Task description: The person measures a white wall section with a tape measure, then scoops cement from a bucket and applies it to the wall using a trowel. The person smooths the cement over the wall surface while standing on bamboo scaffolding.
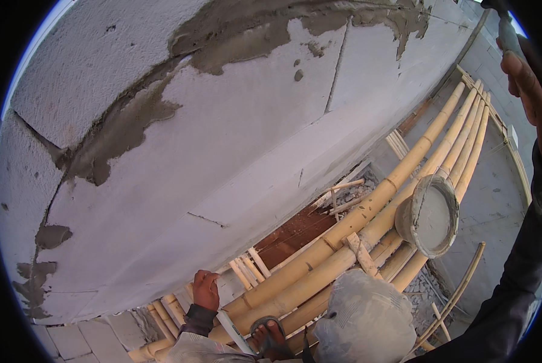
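At the upper right, my right hand (528,85) is raised and wrapped round a hand tool (510,37) with a grey handle. Only the dark start of the tool's head shows at the picture's edge, so its kind is unclear. Low in the middle, my left hand (206,290) is held close to the wall's lower part with its fingers curled in, and nothing shows in them. The pale block wall (240,139) fills the upper left. Wet grey mortar (234,45) is smeared unevenly along its joints.
Bamboo poles (398,181) form a platform beside the wall, with gaps down to reddish ground (295,236). A bucket (435,218) of grey mix stands on them. My sandalled foot (269,333), a pale straight bar (234,333) and my dusty knee (367,317) are below.
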{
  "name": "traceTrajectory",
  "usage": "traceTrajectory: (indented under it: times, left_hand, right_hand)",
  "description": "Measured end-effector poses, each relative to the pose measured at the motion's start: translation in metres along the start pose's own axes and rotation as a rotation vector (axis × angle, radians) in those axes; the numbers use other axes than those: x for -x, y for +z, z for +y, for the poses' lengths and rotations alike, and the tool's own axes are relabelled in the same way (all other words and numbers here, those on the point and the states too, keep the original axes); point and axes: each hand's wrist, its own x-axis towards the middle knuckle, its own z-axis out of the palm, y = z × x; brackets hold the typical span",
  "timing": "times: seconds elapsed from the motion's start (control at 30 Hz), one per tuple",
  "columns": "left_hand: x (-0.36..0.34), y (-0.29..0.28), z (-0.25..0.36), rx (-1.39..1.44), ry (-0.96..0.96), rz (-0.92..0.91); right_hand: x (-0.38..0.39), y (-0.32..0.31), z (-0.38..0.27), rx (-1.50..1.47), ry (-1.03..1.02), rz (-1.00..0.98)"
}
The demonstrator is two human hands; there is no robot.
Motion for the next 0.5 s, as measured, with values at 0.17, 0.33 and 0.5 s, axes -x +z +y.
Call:
traceTrajectory:
  times: [0.17, 0.33, 0.5]
  left_hand:
    - [0.008, -0.01, -0.002, -0.015, 0.0, 0.001]
    - [0.019, -0.036, -0.006, -0.079, -0.028, -0.008]
    - [0.048, -0.047, -0.026, -0.121, -0.106, 0.021]
  right_hand:
    - [0.072, 0.068, 0.015, -0.714, 0.526, 0.059]
    - [0.077, 0.136, 0.018, -1.622, 0.715, 0.046]
    - [0.041, 0.167, 0.019, -2.288, 0.539, -0.033]
